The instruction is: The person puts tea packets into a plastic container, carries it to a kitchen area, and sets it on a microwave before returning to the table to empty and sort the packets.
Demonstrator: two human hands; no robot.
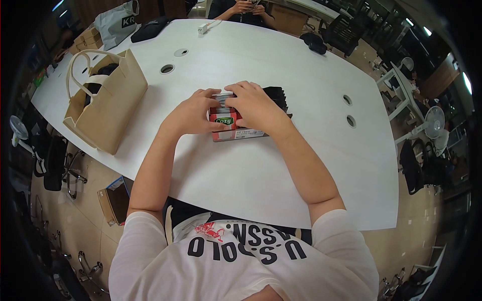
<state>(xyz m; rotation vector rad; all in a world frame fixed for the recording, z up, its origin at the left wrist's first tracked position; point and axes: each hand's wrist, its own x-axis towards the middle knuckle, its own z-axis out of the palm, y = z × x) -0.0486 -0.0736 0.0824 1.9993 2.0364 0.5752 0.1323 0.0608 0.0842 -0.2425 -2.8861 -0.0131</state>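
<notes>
An open box (243,134) with a low front stands on the white table in front of me. Inside it, red packets (224,122) marked "Cozy" stand in a row, their silvery top edges showing. My left hand (193,114) curls round the left end of the red packets, thumb at the front and fingers over the back. My right hand (255,108) presses on the same packets from the right, its fingers bent over their tops. Black packets (276,95) with jagged edges stand at the right of the box, partly hidden behind my right hand.
A cream tote bag (113,105) stands on the table's left side. Behind it are a grey bag (116,25) and a black pouch (149,29). A white charger (203,29) and a black item (314,43) lie along the far edge. Another person (243,11) sits opposite.
</notes>
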